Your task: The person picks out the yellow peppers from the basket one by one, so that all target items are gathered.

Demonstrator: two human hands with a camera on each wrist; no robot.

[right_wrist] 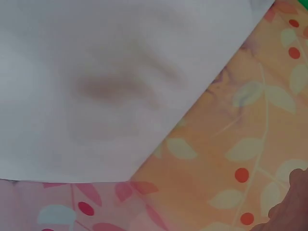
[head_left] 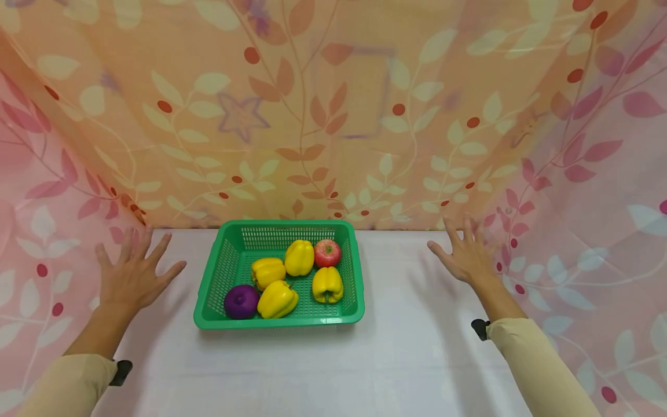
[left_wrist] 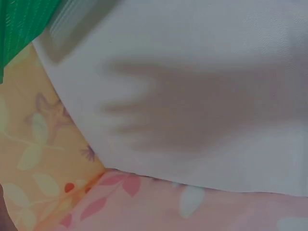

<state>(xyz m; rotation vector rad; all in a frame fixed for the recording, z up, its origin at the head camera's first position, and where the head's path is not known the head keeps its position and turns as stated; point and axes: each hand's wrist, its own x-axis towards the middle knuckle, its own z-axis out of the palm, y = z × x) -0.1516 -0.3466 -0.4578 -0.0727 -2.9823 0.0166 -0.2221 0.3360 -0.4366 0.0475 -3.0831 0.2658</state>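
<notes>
My left hand [head_left: 130, 277] hovers left of a green plastic basket [head_left: 281, 324], its fingers spread and holding nothing. On the basket's other side, farther off, my right hand [head_left: 467, 255] is raised with spread fingers and also holds nothing. Inside the basket are several yellow bell peppers [head_left: 327, 285], a red apple [head_left: 327, 253] at the back right and a round purple vegetable [head_left: 242, 302] at the front left. The left wrist view shows the hand's shadow on the table and a corner of the basket [left_wrist: 24, 29]. Only a sliver of the right hand [right_wrist: 291, 207] enters the right wrist view.
The white table [head_left: 333, 370] ends at the back against an orange leaf-patterned cloth [head_left: 292, 116]. Pink patterned cloth hangs at the left [head_left: 47, 231] and right [head_left: 589, 220]. Dark bands [head_left: 121, 373] sit at both sleeve cuffs.
</notes>
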